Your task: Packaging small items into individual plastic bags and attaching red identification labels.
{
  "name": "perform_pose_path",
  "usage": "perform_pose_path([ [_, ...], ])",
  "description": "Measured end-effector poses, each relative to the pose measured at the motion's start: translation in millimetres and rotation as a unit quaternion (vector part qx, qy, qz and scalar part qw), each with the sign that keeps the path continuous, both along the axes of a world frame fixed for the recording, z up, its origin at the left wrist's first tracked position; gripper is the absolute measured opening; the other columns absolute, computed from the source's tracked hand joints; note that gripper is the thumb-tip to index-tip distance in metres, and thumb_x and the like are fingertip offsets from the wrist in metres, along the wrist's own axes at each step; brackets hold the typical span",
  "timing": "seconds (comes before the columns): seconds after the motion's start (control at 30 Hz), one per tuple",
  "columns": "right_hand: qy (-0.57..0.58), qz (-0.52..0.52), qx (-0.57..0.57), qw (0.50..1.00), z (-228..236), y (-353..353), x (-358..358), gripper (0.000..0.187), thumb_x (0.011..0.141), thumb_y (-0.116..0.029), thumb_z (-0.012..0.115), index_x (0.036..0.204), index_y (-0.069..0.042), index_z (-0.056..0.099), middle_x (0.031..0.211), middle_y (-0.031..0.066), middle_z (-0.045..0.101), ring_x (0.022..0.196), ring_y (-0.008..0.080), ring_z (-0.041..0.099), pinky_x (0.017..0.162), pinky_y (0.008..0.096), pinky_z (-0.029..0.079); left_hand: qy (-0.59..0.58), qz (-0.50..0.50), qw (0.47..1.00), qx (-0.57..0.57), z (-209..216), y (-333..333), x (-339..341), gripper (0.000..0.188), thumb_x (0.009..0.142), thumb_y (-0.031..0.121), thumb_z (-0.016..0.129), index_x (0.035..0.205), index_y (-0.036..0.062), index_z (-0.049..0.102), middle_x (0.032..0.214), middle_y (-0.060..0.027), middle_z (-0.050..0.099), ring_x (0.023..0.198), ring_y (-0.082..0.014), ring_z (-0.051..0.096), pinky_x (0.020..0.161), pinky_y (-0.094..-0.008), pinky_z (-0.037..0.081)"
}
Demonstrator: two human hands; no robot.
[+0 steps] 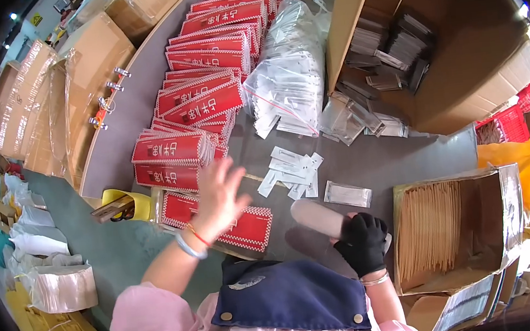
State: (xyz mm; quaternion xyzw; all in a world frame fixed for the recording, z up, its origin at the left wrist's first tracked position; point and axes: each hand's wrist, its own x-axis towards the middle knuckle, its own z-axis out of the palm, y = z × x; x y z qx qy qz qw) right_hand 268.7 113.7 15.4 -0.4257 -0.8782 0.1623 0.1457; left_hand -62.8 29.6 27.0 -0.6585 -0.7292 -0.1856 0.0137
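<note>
Left hand (218, 196): bare, positioned over the near left part of the tabletop (419, 157), above the red printed packets (252, 228). Its fingers are spread wide, with no object visible between them; slight blur prevents telling whether they touch the packets. The packets below lie flat, partly covered by the hand and forearm. Their long axis runs left to right, the right end slightly nearer the wearer.

Right hand (363, 243): black-gloved, located at the near edge, right of centre. Its fingers are curled around a pale round-ended bar (318, 218). The bar's long axis is diagonal: the rounded end points to the far left, the opposite end projects to the near right beyond the glove.

Adjacent items: a flat clear packet (348, 193) lies just beyond the bar, its long axis roughly left to right. White slips (291, 172) lie in a loose heap, long axes in mixed directions. Rows of red packets (200, 104) lie overlapped at the far left. To the right, an open carton (483, 223) contains thin sticks (428, 232) aligned near to far.
</note>
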Motion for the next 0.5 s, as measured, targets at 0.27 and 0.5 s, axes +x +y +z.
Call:
perform_pose_path([
  [0.27, -0.031, 0.062, -0.017, 0.997, 2.8, -9.2, -10.9, 0.061, 0.063, -0.037, 0.082, 0.112, -0.010, 0.058, 0.103, 0.0094, 0.060, 0.098, 0.0310, 0.056, 0.090, 0.0475, 0.037, -0.163, 0.096, 0.979, -0.078, -59.6, -39.4, 54.2, 0.097, 0.061, 0.043, 0.088, 0.139, 0.0043, 0.045, 0.143, -0.0205, 0.038, 0.136, -0.0454, 0.029, 0.111, -0.0649, 0.019],
  [0.5, -0.052, 0.127, -0.072, 0.988, -16.0, -18.5, -37.9, 0.064, 0.064, -0.045, 0.080, 0.113, -0.010, 0.060, 0.103, 0.0102, 0.060, 0.100, 0.0308, 0.056, 0.090, 0.0484, 0.036, -0.181, 0.080, 0.977, -0.078, -60.6, -41.6, 51.3, 0.098, 0.062, 0.044, 0.088, 0.141, 0.0043, 0.044, 0.143, -0.0199, 0.039, 0.136, -0.0454, 0.030, 0.110, -0.0651, 0.018],
])
